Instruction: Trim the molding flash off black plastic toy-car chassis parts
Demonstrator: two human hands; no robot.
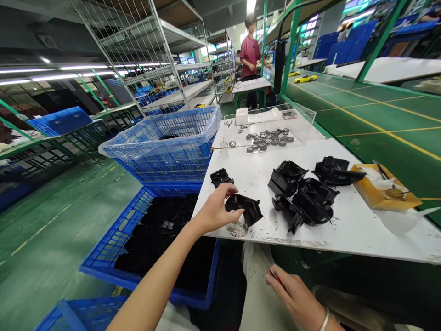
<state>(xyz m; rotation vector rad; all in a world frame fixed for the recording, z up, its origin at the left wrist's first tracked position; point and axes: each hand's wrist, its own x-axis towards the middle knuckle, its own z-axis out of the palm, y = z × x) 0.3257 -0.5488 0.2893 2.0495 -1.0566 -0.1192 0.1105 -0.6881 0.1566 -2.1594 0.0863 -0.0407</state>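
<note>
My left hand (217, 209) reaches onto the white table (361, 230) and its fingers close on a black plastic part (246, 208) near the front left edge. Another small black part (221, 176) lies just beyond it. A pile of several larger black plastic shells (306, 193) sits in the middle of the table. My right hand (296, 294) rests low on my lap below the table edge, fingers curled around a small red-tipped item (274, 276) that I cannot make out.
A blue crate (113, 239) of black parts stands on the floor at left, with a plastic-lined blue basket (172, 138) behind it. A clear tray (303, 124) holds several small wheels. A yellow box (382, 191) lies at right. A person (250, 55) stands far back.
</note>
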